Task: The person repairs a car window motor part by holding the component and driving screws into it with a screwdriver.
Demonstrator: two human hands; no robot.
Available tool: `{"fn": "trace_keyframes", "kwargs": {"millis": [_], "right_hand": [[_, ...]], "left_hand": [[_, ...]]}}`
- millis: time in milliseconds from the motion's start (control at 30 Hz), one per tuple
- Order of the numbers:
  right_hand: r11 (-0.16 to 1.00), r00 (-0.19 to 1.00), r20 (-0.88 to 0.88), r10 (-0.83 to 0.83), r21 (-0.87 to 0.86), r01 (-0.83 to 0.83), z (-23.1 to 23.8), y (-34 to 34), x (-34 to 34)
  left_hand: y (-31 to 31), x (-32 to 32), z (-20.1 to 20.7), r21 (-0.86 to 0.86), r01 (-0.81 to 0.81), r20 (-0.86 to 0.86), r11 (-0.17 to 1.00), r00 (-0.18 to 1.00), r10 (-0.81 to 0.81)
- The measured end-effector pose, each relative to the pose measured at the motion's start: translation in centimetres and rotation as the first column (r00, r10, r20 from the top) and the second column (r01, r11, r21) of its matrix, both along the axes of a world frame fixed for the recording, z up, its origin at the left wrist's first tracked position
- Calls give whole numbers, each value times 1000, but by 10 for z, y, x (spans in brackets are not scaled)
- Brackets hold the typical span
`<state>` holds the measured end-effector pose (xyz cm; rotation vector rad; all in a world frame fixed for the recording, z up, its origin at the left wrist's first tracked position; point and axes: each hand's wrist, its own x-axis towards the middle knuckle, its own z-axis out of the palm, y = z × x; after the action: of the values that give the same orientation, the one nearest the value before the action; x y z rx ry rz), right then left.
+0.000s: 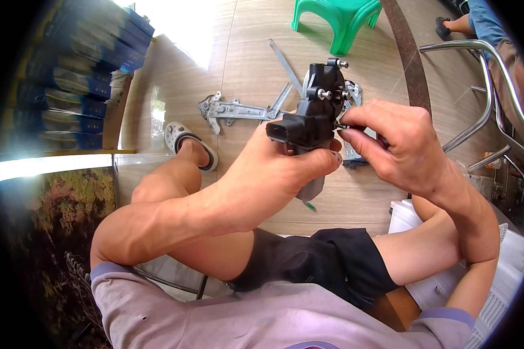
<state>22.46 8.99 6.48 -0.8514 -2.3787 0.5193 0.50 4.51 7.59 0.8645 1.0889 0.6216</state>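
A black electric window motor with a connector socket and silver bolts sticking out of it is held up in front of me. My left hand is closed around it from below, the thumb lying across its lower part. Against the motor's right side, my right hand is closed in a pinch. A small dark tip shows between thumb and forefinger, but the fingers hide most of it. Behind the motor, a grey metal window regulator with long arms lies on the floor, partly covered by my hands.
A green plastic stool stands at the far side. Stacked blue boxes fill a shelf at the left. Bent chrome tubing belongs to a seat at the right, beside another person's leg. A white plastic crate sits at my lower right.
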Motion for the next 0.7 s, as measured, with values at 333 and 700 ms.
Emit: {"fn": "trace_keyframes", "kwargs": {"millis": [333,700], "right_hand": [[992,994,110,19,119,-32,1,-4,-1],[989,994,105,35,136,-49,-4,-6,-1]], "left_hand": [[-1,-1,-3,21,28,-22,999,999,-27],[-4,-2,-5,32,57,-29,998,998,-56]]}}
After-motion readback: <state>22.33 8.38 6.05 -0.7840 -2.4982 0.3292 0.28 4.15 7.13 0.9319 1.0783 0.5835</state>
